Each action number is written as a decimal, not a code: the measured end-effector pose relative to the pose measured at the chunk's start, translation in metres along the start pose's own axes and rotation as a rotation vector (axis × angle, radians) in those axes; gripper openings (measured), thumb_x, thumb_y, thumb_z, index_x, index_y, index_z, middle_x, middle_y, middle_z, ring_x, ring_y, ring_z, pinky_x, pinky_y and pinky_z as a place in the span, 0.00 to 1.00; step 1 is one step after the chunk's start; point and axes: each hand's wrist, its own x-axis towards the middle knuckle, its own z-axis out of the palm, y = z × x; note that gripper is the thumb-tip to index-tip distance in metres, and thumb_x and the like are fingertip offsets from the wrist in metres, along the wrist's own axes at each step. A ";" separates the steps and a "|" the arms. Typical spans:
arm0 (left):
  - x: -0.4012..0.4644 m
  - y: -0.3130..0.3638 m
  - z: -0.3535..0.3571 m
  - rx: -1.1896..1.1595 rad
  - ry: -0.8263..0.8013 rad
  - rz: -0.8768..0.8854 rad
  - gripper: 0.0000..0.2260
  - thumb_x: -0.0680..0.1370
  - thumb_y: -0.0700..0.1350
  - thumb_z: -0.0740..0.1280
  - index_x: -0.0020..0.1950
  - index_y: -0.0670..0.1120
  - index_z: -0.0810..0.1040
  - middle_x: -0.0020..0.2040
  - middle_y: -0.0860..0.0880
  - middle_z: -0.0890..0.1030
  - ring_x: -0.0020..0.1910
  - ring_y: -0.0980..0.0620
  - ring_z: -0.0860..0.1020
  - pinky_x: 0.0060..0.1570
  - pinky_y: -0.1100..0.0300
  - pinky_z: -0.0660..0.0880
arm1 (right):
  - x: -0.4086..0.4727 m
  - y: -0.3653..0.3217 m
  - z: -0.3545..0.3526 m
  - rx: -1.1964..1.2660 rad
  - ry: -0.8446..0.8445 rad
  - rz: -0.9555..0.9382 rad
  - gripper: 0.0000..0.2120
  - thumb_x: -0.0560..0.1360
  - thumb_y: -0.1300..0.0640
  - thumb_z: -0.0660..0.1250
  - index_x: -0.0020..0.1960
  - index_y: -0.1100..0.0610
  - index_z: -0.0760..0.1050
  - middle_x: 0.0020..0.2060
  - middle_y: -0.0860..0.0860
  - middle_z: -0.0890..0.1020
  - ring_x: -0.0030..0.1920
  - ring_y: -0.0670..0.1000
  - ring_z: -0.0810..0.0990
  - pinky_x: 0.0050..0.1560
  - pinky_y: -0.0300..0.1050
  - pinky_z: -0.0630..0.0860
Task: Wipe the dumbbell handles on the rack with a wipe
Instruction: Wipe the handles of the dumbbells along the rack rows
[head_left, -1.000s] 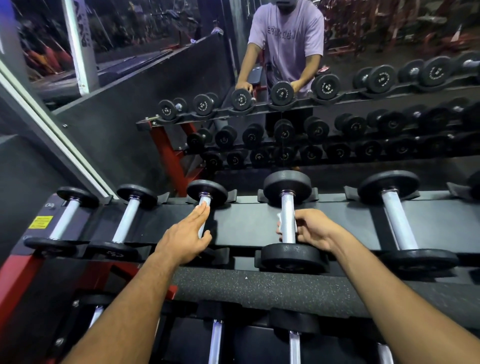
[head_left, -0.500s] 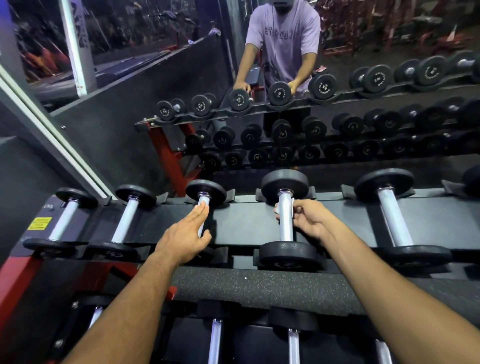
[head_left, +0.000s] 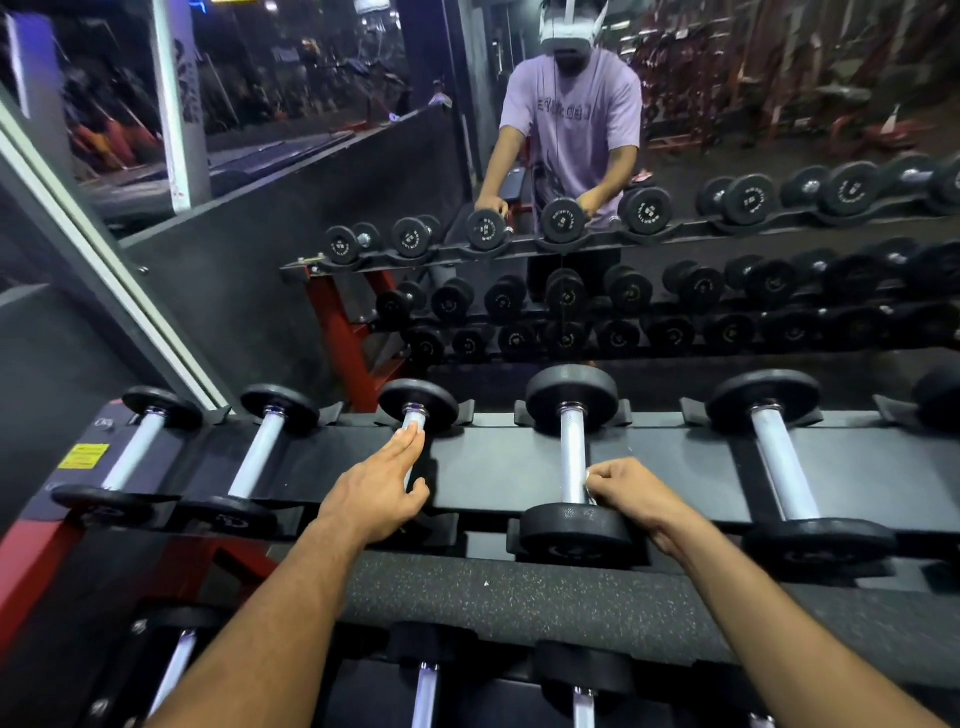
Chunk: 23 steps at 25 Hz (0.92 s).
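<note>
Black dumbbells with silver handles lie in a row on the top shelf of the rack (head_left: 493, 467). My right hand (head_left: 628, 491) curls its fingers round the near end of the fourth dumbbell's handle (head_left: 572, 447), just above the front weight plate. A sliver of white wipe (head_left: 587, 475) shows between its fingers and the handle. My left hand (head_left: 379, 488) lies with straight fingers along the third dumbbell's handle (head_left: 414, 415), fingertips close to the far plate, thumb out to the side.
A speckled rubber pad (head_left: 519, 603) edges the rack in front of me, with another row of dumbbells (head_left: 425, 691) below. A wall mirror behind reflects the rack and a person in a lilac shirt (head_left: 571, 119). More dumbbells (head_left: 779, 457) lie either side.
My right hand has slid down the fourth dumbbell's handle toward me, from near the middle to the near end. My left hand has stayed on the third handle.
</note>
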 end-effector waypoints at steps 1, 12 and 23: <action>-0.001 0.000 0.000 -0.002 -0.003 -0.002 0.34 0.80 0.54 0.59 0.82 0.61 0.44 0.81 0.64 0.45 0.72 0.52 0.70 0.61 0.53 0.72 | -0.002 0.000 0.000 -0.032 0.029 -0.026 0.11 0.71 0.63 0.63 0.31 0.56 0.70 0.28 0.52 0.66 0.32 0.50 0.61 0.33 0.45 0.55; -0.013 -0.002 -0.003 -0.025 -0.035 -0.011 0.29 0.82 0.56 0.56 0.82 0.54 0.51 0.82 0.58 0.53 0.79 0.38 0.59 0.67 0.45 0.69 | -0.059 -0.039 0.040 0.023 0.532 -0.211 0.05 0.73 0.60 0.69 0.45 0.51 0.81 0.37 0.49 0.84 0.37 0.50 0.80 0.38 0.43 0.74; -0.036 -0.189 -0.034 0.287 0.061 0.315 0.27 0.81 0.57 0.53 0.68 0.42 0.79 0.65 0.46 0.81 0.64 0.51 0.79 0.72 0.48 0.57 | -0.083 -0.084 0.150 -0.195 0.508 -0.372 0.04 0.73 0.49 0.73 0.45 0.48 0.80 0.37 0.42 0.84 0.40 0.40 0.82 0.40 0.32 0.76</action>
